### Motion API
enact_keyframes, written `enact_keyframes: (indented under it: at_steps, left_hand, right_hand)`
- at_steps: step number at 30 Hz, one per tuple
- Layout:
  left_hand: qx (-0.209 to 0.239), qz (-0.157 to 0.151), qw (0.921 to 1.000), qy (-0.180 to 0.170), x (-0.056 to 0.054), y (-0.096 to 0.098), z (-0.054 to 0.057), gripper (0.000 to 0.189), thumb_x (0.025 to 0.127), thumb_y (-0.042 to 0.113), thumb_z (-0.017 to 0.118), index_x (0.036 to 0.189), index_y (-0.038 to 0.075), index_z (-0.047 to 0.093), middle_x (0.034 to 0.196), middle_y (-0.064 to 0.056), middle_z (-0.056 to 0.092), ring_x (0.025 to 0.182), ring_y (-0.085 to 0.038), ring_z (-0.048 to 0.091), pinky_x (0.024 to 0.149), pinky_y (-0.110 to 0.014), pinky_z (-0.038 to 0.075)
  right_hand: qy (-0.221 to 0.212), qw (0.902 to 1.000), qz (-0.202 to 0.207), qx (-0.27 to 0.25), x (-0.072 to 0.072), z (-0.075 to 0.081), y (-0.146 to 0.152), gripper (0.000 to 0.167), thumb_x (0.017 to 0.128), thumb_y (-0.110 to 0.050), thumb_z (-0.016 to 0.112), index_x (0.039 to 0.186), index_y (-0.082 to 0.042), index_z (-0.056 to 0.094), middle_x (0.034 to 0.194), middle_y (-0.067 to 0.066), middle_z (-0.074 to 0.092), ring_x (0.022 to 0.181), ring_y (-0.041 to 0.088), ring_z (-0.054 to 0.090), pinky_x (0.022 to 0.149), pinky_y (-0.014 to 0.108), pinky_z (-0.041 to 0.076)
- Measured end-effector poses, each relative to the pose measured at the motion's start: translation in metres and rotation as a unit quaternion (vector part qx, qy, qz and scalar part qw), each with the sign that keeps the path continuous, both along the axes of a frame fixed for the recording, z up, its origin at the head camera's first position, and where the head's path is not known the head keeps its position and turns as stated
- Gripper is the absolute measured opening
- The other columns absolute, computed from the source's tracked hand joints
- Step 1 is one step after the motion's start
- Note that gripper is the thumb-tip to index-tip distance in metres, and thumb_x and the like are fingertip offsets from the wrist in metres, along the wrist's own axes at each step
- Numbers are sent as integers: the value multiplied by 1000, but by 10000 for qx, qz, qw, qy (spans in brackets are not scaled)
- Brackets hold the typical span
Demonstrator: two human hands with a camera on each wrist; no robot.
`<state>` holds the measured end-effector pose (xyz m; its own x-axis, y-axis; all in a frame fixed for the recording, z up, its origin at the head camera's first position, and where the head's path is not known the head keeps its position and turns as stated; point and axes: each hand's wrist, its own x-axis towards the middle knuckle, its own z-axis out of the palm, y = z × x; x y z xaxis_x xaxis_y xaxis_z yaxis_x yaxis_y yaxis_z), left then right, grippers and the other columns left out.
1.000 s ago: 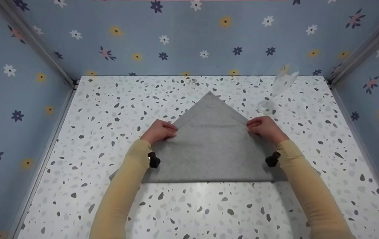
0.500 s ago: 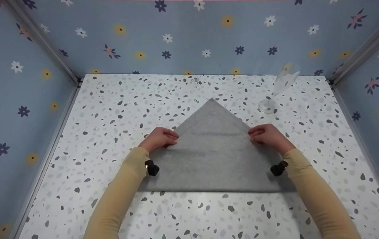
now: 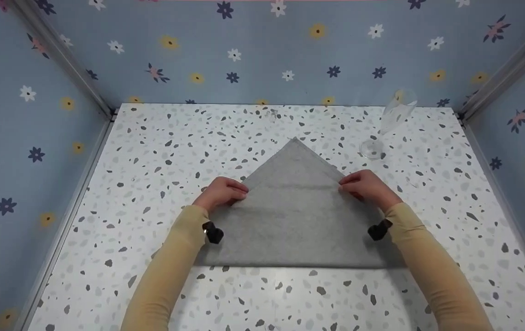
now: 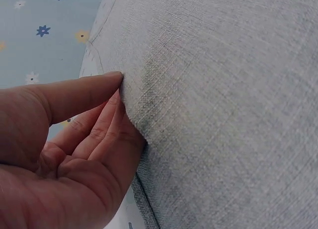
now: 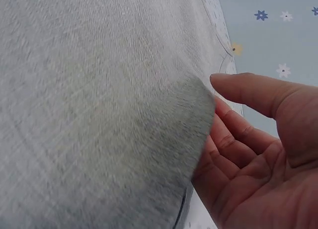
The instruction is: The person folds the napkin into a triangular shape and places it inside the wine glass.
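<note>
A gray cloth (image 3: 290, 225) lies on a speckled table (image 3: 271, 299), its point toward a flowered wall (image 3: 262, 50) and its straight edge toward the person, whose left hand (image 3: 222, 191) pinches one sloping side between thumb and fingers while the right hand (image 3: 368, 188) grips the opposite side, fingers behind the edge. Beyond the right hand, a clear stemmed glass (image 3: 396, 118) stands near the wall, apart from the cloth
</note>
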<state>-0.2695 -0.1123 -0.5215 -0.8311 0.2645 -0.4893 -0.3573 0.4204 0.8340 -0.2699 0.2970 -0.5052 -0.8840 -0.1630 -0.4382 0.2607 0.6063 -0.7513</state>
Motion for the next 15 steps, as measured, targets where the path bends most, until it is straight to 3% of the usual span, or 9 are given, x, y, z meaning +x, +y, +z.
enact_keyframes:
  at_steps: [8,15]
  left_hand:
    - [-54,155,9999,7,-7,6,0,25,84,9,72,109,5,71,96,-2,68,72,-10,59,65,-25,49]
    - [-149,292,9994,150,-17,7,3,25,85,7,71,110,5,71,96,-3,71,74,-8,58,66,-23,47]
  right_hand:
    - [250,9985,80,479,-13,-2,-8,27,85,-17,72,108,-3,71,85,-1,62,67,10,51,58,24,43]
    - [521,9971,-173,520,-23,-3,-16,24,86,-15,70,105,0,71,94,5,63,79,16,52,67,27,44]
